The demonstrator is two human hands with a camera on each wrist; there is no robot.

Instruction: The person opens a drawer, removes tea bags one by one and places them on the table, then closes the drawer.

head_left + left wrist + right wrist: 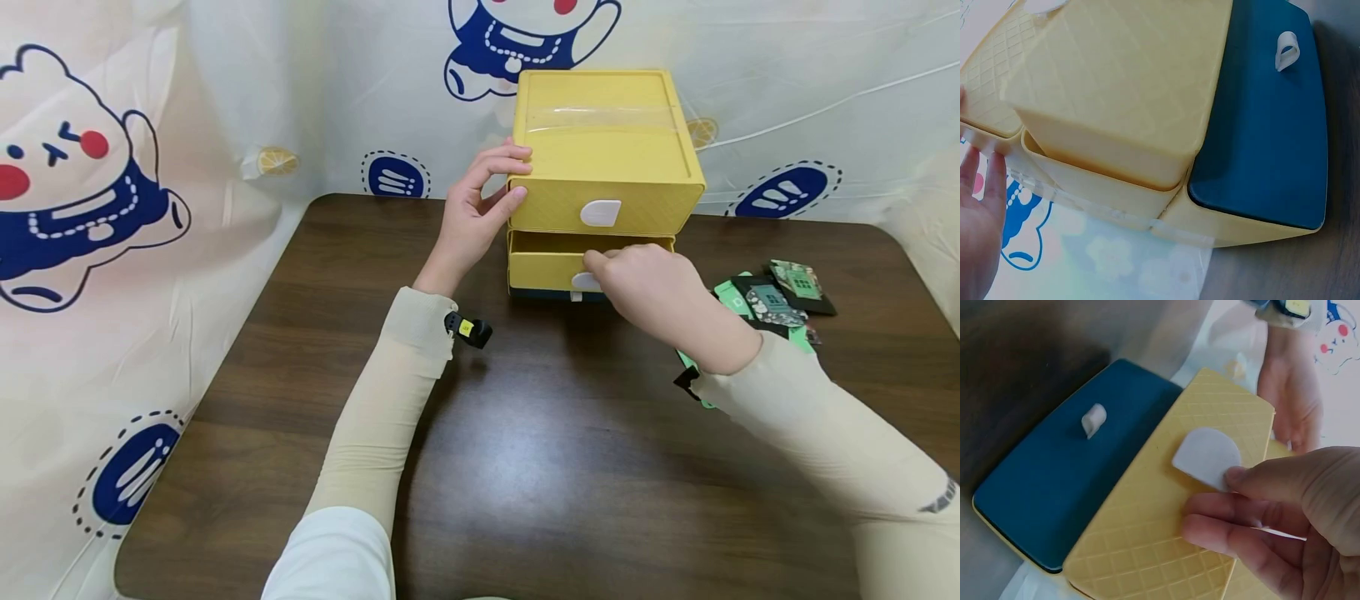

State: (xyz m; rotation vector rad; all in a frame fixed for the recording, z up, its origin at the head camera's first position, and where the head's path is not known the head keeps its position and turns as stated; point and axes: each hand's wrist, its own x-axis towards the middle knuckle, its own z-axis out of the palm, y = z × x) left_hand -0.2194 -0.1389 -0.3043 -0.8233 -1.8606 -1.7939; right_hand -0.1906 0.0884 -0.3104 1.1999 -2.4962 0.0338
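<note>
A yellow drawer box (607, 150) stands at the back of the table, and its middle drawer (543, 271) is pulled partly out. My right hand (652, 287) is at that drawer's front. In the right wrist view, the thumb and fingers close on the edge of its white pull tab (1207, 453). My left hand (476, 200) rests against the box's upper left side, fingers extended near the top corner and thumb by the front edge. Below the middle drawer is a dark teal drawer (1266, 125) with a small white loop (1287, 51). The middle drawer's contents are hidden.
Several green and black cards or packets (772, 300) lie on the dark wooden table (510, 467), partly behind my right forearm. A printed white curtain (247, 100) hangs behind and to the left. Wrist cameras (468, 329) are strapped over my sleeves.
</note>
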